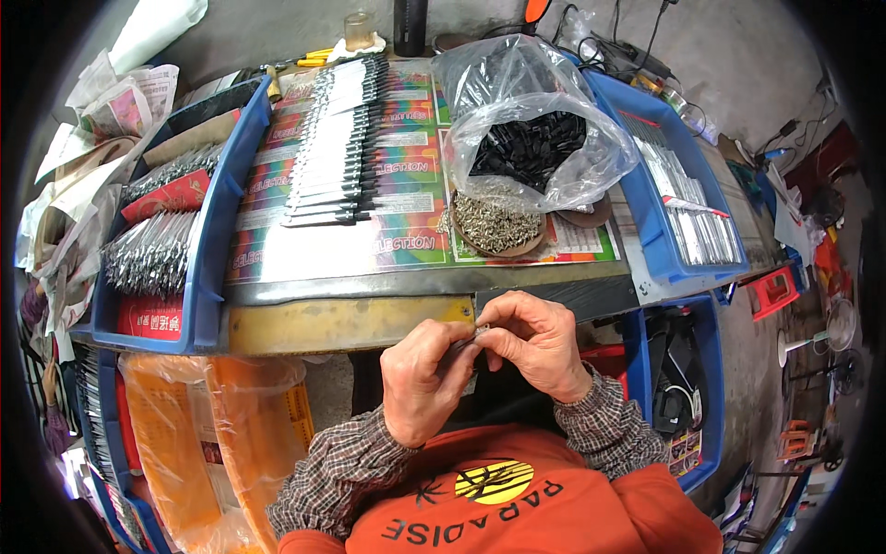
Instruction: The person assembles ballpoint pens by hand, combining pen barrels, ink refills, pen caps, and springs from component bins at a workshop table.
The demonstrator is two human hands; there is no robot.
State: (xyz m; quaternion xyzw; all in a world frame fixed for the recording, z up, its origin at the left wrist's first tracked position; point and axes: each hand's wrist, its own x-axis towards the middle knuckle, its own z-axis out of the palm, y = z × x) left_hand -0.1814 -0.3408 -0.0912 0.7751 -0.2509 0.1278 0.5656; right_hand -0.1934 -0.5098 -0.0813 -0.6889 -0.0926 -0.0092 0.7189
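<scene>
Just off the bench's front edge, my left hand (426, 374) and my right hand (535, 340) meet with fingers pinched together. Between the fingertips is a small, thin, dark piece, mostly covered, whose kind I cannot make out. Beyond them, a long row of slim silvery pieces with black ends (334, 138) lies on a colourful printed sheet (406, 251). To its right a round dish holds many tiny brass-coloured metal parts (498, 226). Behind the dish, an open clear plastic bag (600, 152) contains small black parts (531, 148).
A blue bin (214, 222) with thin metallic pieces and red packets stands on the left. Another blue bin (706, 198) of flat silvery pieces stands on the right. Orange plastic-lined containers (175, 434) and a blue crate (709, 388) sit below the bench. A glass jar (358, 31) stands at the back.
</scene>
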